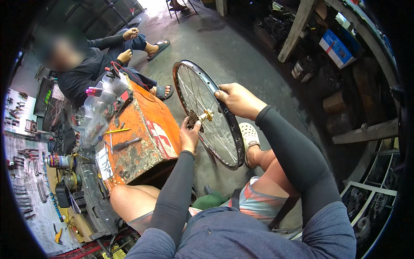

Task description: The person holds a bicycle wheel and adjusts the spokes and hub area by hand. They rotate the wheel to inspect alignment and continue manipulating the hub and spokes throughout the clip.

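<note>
A bicycle wheel (235, 138) with a black rim stands tilted in front of me, above the floor and between my knees. My right hand (239, 100) grips its rim at the upper right, thumb on the near side. At the hub, my left hand (188, 137) is closed around the edge of a dark sprocket cassette (192, 121), with its thumb towards the axle. The hub (208, 115) is gold-coloured, and thin spokes run from it to the rim. My left fingertips are partly hidden behind the sprockets.
Left of the wheel stands a worn orange box (148, 108) bearing a screwdriver (127, 143), a yellow pencil-like stick (117, 131) and plastic containers (97, 103). A seated person (82, 80) is beyond it. Tools hang at far left; wooden shelving (297, 30) lines the right.
</note>
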A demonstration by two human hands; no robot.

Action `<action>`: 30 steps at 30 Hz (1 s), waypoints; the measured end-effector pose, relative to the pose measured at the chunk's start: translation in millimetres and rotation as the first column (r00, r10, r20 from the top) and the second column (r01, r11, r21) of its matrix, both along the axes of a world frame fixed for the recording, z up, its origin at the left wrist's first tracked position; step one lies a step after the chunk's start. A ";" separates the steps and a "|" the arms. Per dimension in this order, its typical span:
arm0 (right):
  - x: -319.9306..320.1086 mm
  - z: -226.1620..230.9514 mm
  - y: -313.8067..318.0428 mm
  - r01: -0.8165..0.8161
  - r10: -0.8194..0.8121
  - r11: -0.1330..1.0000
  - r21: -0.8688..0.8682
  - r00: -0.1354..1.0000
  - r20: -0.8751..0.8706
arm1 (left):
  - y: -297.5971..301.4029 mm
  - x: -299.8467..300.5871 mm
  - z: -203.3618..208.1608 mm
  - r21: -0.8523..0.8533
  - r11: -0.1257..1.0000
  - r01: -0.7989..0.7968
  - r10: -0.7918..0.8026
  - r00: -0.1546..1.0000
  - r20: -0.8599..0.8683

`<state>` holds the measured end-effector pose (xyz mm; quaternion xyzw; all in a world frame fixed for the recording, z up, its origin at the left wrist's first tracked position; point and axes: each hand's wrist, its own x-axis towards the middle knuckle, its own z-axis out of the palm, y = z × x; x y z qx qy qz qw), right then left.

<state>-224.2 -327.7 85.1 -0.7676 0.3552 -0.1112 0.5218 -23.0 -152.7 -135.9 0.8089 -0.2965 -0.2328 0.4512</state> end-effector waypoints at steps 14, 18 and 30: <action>7.5 4.1 5.2 -0.038 0.038 0.999 -0.012 0.999 0.018 | 15.0 3.8 -1.4 -0.036 0.992 0.119 -0.121 0.992 -0.040; 12.3 5.1 6.9 -0.050 0.050 0.999 -0.013 0.999 0.010 | 18.4 5.2 12.7 0.014 0.993 0.119 -0.119 0.993 0.015; 17.5 17.8 19.4 -0.129 0.130 0.990 0.054 0.991 -0.021 | 20.3 6.0 15.1 -0.040 0.994 0.101 -0.097 0.991 0.087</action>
